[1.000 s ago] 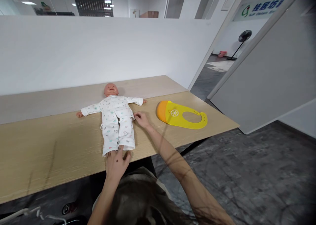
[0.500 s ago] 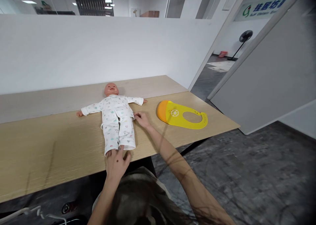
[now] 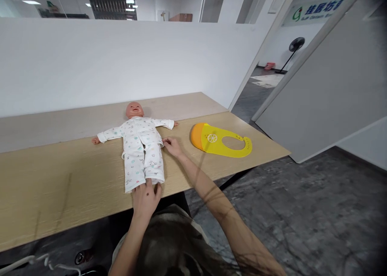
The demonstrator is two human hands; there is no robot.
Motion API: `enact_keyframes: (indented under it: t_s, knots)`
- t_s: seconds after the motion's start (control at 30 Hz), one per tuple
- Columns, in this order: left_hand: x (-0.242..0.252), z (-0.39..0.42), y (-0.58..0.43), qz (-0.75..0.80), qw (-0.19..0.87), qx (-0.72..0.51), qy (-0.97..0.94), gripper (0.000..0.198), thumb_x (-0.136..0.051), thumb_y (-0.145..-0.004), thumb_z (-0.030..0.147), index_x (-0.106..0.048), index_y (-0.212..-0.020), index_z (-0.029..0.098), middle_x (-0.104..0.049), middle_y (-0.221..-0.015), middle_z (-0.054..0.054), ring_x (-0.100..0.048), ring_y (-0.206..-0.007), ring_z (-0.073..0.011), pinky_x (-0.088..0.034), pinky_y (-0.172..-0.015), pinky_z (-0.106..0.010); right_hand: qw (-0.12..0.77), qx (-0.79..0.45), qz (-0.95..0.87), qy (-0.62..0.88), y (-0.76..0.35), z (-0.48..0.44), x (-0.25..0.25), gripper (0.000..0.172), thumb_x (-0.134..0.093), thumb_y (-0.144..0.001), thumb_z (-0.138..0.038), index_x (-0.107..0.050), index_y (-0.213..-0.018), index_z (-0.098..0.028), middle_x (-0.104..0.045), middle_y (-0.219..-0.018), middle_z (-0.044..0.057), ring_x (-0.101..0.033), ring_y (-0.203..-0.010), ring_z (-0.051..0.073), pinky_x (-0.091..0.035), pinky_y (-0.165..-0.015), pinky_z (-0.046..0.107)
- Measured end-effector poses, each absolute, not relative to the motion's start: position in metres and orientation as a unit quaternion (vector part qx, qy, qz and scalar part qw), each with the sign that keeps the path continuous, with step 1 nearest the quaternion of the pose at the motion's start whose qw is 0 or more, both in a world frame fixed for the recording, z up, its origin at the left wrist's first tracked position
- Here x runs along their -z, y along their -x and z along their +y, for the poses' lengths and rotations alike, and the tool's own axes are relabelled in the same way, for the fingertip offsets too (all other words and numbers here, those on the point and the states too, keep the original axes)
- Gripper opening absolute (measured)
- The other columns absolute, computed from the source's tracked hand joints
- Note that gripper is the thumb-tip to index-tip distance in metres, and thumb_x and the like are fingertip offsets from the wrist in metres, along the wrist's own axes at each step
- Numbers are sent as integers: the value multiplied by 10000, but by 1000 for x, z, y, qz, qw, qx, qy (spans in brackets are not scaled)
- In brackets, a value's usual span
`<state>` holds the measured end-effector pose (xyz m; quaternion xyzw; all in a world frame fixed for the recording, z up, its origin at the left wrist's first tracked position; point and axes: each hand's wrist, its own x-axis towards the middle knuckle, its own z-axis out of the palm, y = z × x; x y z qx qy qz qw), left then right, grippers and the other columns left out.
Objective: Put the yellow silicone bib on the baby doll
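A baby doll (image 3: pixel 135 110) lies on its back, arms stretched out, in a white printed top (image 3: pixel 139 127) and matching trousers (image 3: pixel 134 163). At the trouser cuffs, near the table's front edge, my left hand (image 3: pixel 145 198) is open with fingers apart; some fingertips are hidden at the leg ends. My right hand (image 3: pixel 173 147) is beside the doll's hip on the right, thumb and forefinger pinched at the lower edge of the top. A yellow silicone bib (image 3: pixel 219 141) with an orange pocket lies flat to the right of that hand.
The wooden table (image 3: pixel 75 179) meets a white partition (image 3: pixel 121 62) at the back. Beyond its right end stand a grey panel (image 3: pixel 326 94) and, through an opening, a black fan (image 3: pixel 296 44). A white cable (image 3: pixel 22 262) hangs at the lower left.
The left hand has shifted slightly at the trouser cuffs, with less of its fingers over the cloth. The right hand keeps its place at the top's edge. The view has turned slightly.
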<state>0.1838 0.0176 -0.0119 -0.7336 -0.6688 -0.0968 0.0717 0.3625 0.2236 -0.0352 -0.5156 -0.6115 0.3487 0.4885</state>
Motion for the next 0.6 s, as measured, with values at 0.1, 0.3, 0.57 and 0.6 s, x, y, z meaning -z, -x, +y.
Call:
enact_keyframes:
  t_s: [0.1,0.3,0.57,0.6]
  knots:
    - [9,19,-186,-675,62,93,729,435,-461,-985,431,-696,-1123,92,-712,-979,-200,-694,-922,-324,-496,-801,-404,487,-349,-611,518,-362,224,35,149,-560,-828,-124,-702,-859,-154,-742,-916,37,-659,-853,167,-500,-847,283]
    - [2,18,-189,-679,36,88,728,405,-467,-986,415,-688,-1164,125,-714,-1003,-191,-694,-976,-335,-498,-807,-407,484,-347,-614,517,-362,222,34,161,-547,-831,-106,-697,-872,-145,-747,-948,54,-659,-874,164,-501,-847,271]
    - [6,17,-187,-670,41,90,736,409,-464,-988,423,-684,-1218,166,-707,-985,-167,-687,-951,-316,-480,-798,-386,475,-349,-617,521,-363,221,34,175,-542,-826,-116,-701,-888,-153,-745,-945,38,-659,-861,173,-501,-861,291]
    - [7,17,-187,-667,46,90,738,415,-465,-988,424,-684,-1232,170,-706,-993,-169,-687,-947,-316,-480,-796,-387,475,-349,-617,521,-363,221,34,172,-542,-827,-119,-700,-886,-154,-744,-948,39,-660,-867,174,-502,-868,292]
